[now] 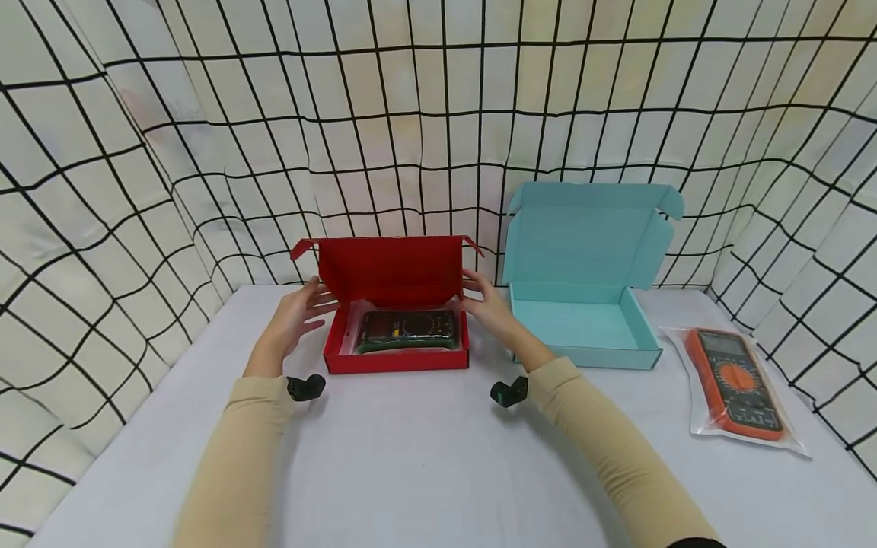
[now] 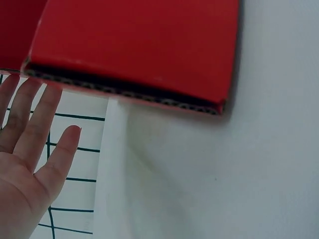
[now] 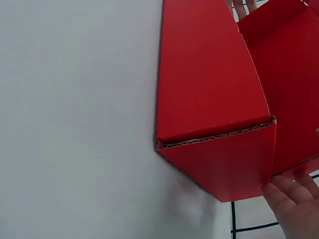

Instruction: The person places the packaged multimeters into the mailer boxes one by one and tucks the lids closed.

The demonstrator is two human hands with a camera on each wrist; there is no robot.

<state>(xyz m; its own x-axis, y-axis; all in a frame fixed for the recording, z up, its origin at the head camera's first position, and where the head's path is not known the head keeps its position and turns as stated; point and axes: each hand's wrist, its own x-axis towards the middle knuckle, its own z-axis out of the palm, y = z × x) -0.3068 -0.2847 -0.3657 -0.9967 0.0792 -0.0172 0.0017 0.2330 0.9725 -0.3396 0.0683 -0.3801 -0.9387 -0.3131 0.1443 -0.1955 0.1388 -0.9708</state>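
Note:
A red cardboard box [image 1: 396,362] stands on the white table with its lid [image 1: 390,266] raised. Inside lies a dark multimeter [image 1: 411,326] in a clear plastic bag. My left hand [image 1: 293,318] is at the box's left rear side, fingers straight and spread, their tips by the base of the lid. At the right rear corner, my right hand [image 1: 492,308] touches the box with its fingertips. The right wrist view shows those fingers [image 3: 286,196] against the box's side near the lid; nothing is gripped in either palm.
A light blue box [image 1: 585,356] with its lid up stands just right of the red one. Farther right lies an orange multimeter [image 1: 740,380] in a clear bag. White cloth walls with a black grid [image 1: 438,114] enclose the table's back and sides.

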